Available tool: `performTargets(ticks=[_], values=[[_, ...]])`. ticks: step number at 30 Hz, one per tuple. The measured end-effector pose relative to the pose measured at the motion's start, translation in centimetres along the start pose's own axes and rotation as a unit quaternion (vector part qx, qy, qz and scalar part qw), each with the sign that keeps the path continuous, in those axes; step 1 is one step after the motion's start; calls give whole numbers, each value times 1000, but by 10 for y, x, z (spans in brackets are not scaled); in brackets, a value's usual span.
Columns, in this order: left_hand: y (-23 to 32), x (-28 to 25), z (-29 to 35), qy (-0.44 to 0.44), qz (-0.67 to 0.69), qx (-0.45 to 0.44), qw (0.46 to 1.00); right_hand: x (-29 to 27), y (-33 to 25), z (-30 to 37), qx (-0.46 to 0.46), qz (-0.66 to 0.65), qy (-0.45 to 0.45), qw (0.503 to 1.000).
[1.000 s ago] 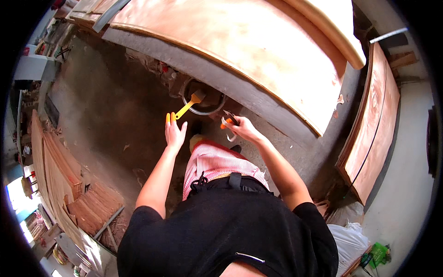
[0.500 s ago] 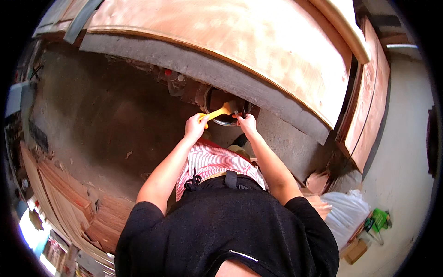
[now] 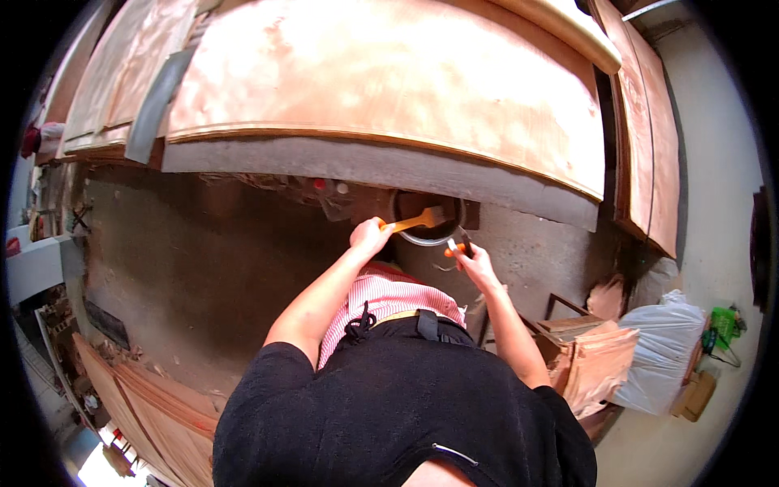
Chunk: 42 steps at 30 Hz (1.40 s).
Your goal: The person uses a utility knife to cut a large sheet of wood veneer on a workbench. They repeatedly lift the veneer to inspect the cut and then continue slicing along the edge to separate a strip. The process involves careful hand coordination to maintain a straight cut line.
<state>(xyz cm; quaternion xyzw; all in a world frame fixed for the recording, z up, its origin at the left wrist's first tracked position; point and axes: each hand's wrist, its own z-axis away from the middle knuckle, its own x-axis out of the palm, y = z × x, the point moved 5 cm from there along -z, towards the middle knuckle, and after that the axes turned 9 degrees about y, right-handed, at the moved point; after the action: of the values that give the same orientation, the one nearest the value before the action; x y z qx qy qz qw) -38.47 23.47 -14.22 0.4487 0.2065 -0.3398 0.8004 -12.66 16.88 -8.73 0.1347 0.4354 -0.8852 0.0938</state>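
Note:
My left hand (image 3: 370, 236) is closed round the handle of a yellow-orange brush (image 3: 412, 222). The brush's flat, greyish head points right, above the mouth of a round metal bucket (image 3: 425, 242) with a dark inside. Just right of the bucket, my right hand (image 3: 477, 265) grips a small orange-and-black tool (image 3: 464, 247) with a narrow dark end pointing up. Its exact kind is too small to make out. The two hands are apart, and the brush does not touch the tool.
A stack of plywood sheets (image 3: 381, 73) with a grey lower edge (image 3: 349, 166) stretches across the front. More panels (image 3: 649, 138) stand at the right. Thin wood pieces (image 3: 600, 361) and a white plastic bag (image 3: 661, 349) lie at lower right, boards (image 3: 154, 406) at lower left.
The tool in my right hand has moved away from the brush head, out to the bucket's right side. The brush stays in my left hand over the bucket. The whole view has shifted.

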Motion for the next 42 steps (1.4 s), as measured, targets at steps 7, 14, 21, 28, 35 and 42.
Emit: performTargets(ticks=[7,14,21,28,35,42], values=[[10,-62,68,-104,-51,136,984,66,-41,50,-45,-104,-54,992],[-2,-96,115,-223,449,-37,864,149,-100,88,-79,-127,-114,982],[-50,-187,63,-59,434,37,898,204,-171,57,-119,-40,-179,976],[-56,-301,-69,153,249,163,942,261,-263,-64,-128,37,-96,986],[-21,-347,-157,269,-74,309,909,282,-297,-164,-51,133,0,990],[-50,-354,-171,277,6,346,896,289,-273,-184,-26,89,-8,996]])
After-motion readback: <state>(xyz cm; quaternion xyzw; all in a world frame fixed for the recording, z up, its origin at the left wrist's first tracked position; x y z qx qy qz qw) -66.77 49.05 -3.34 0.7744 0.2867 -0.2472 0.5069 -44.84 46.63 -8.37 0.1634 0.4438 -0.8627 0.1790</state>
